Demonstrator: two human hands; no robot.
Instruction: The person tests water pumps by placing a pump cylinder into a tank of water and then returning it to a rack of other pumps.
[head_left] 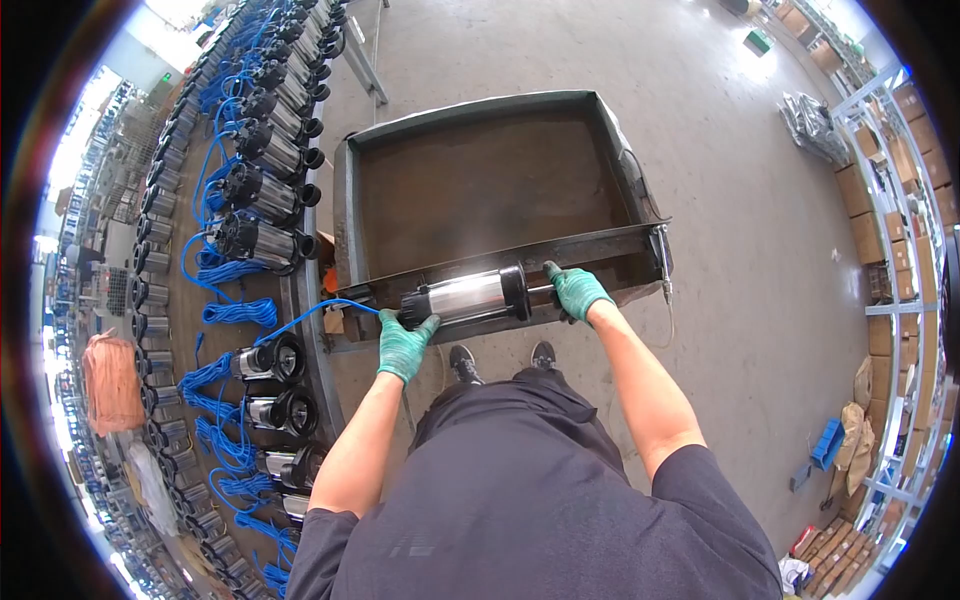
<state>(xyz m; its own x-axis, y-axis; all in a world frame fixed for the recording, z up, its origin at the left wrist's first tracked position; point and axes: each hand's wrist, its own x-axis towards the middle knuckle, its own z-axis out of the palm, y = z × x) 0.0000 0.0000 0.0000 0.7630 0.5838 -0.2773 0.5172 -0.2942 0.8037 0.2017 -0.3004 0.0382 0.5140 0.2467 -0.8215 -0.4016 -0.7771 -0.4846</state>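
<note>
A submersible pump [467,297] with a shiny steel barrel and black ends lies level across the near side of a metal water tank [470,104]. My left hand [403,346], in a green glove, grips its black left end, where a blue cable [312,312] runs off to the left. At the pump's right end, a short metal rod [541,289] sticks out of the black flange. My green-gloved right hand [579,291] is closed around that rod, its fingertips partly hidden beneath. Whether the pump rests on the tank's near ledge I cannot tell.
Left of the tank, a long bench [312,350] carries rows of similar pumps [262,243] with coiled blue cables [240,312]. A thin hose fitting [664,262] hangs at the tank's right corner. Shelving with cartons [906,300] lines the far right, near a blue bin [828,444].
</note>
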